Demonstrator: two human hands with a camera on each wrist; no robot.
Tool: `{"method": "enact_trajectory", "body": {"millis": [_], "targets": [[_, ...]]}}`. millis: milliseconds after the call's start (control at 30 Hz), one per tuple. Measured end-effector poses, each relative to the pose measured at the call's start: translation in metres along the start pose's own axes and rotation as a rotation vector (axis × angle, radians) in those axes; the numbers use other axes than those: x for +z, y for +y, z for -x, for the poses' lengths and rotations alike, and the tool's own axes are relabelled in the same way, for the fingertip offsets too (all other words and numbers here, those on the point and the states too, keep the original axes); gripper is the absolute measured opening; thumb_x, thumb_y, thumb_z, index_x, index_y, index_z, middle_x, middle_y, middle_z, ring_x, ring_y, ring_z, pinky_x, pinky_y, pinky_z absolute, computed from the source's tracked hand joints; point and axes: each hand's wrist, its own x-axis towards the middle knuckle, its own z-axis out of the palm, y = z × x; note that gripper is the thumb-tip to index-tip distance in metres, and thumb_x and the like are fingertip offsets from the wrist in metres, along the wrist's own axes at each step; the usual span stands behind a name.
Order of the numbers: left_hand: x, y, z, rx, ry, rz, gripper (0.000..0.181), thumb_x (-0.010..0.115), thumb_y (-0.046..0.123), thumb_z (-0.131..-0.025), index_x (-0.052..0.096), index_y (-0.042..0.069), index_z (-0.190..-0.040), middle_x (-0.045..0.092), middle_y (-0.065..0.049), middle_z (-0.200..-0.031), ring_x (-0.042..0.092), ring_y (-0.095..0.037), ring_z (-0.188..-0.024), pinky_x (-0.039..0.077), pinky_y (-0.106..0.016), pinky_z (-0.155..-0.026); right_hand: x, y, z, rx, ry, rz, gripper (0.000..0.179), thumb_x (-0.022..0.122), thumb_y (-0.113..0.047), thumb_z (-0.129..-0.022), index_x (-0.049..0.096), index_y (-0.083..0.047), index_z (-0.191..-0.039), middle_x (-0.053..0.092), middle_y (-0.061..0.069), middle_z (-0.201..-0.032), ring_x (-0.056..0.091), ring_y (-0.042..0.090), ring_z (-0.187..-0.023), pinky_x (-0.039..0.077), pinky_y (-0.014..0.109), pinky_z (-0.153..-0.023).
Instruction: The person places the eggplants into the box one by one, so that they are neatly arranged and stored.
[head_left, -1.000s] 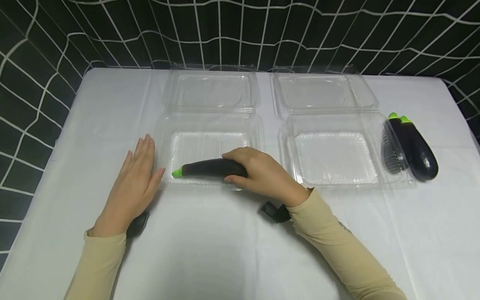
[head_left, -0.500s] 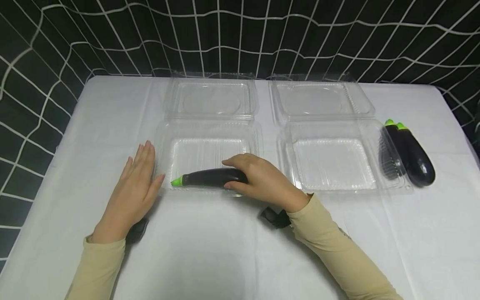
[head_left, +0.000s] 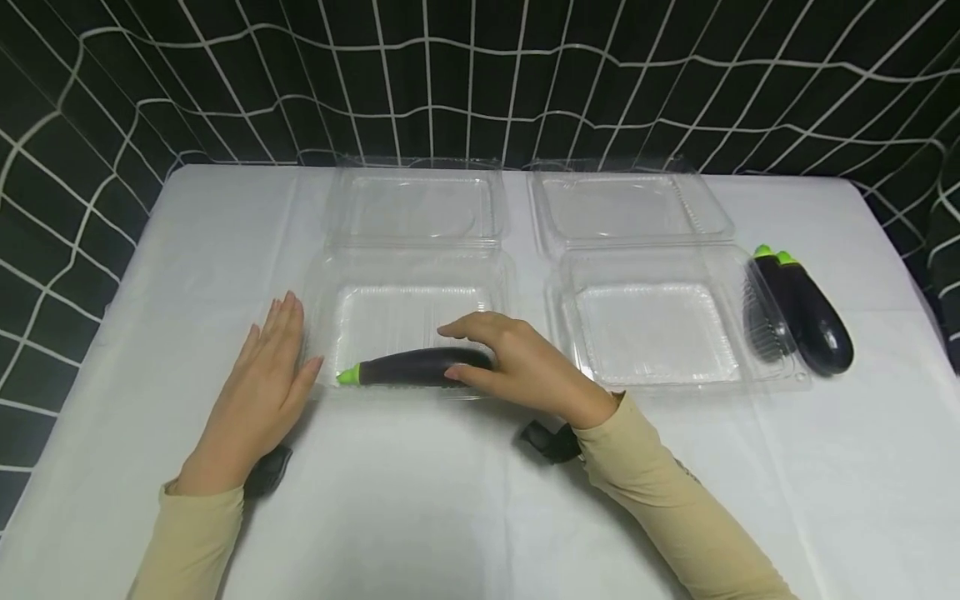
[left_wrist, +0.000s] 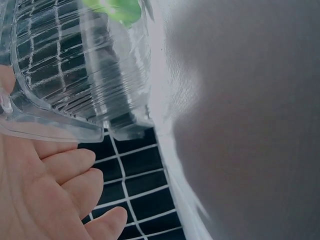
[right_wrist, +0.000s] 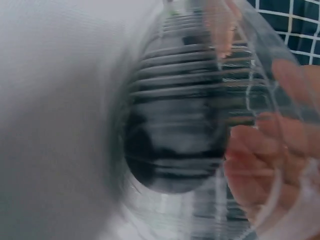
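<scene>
Eggplant (head_left: 397,367) lies in the left clear container (head_left: 386,315); the right hand (head_left: 517,360) arches loosely over its thick end, spread, gripping nothing; the left hand (head_left: 258,387) extends flat, straight-fingered, alongside, holding nothing.

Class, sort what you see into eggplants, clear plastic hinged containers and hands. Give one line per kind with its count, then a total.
Eggplants: 3
Clear plastic hinged containers: 2
Hands: 2
Total: 7
</scene>
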Motion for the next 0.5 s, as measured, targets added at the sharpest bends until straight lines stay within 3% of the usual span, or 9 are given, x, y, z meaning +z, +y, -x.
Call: {"method": "enact_trajectory", "body": {"millis": [133,500], "targets": [[-0.002,-0.002,0.004,-0.013,0.002,-0.002,0.062,0.041,0.027,-0.101,0.019,-0.012,-0.144,0.018,-0.024,-0.152,0.014,-0.032,-0.142,0.011,-0.049,-0.114,-0.007,-0.004,-0.001,-0.019,0.052,-0.046,0.039,0.071,-0.017,-0.085,0.061,-0.002,-0.120,0.064,0.008,-0.117,0.059,0.020,-0.107,0.045,0.031,-0.093],[0.002,-0.002,0.001,0.004,0.003,0.010,0.063,0.037,0.031,-0.102,0.019,-0.011,-0.145,0.017,-0.023,-0.153,0.014,-0.033,-0.142,0.011,-0.050,-0.114,-0.042,-0.002,0.010,-0.027,0.264,-0.046,0.037,0.074,-0.009,-0.082,0.064,-0.002,-0.116,0.065,0.007,-0.114,0.062,0.021,-0.101,0.046,0.030,-0.091]]}}
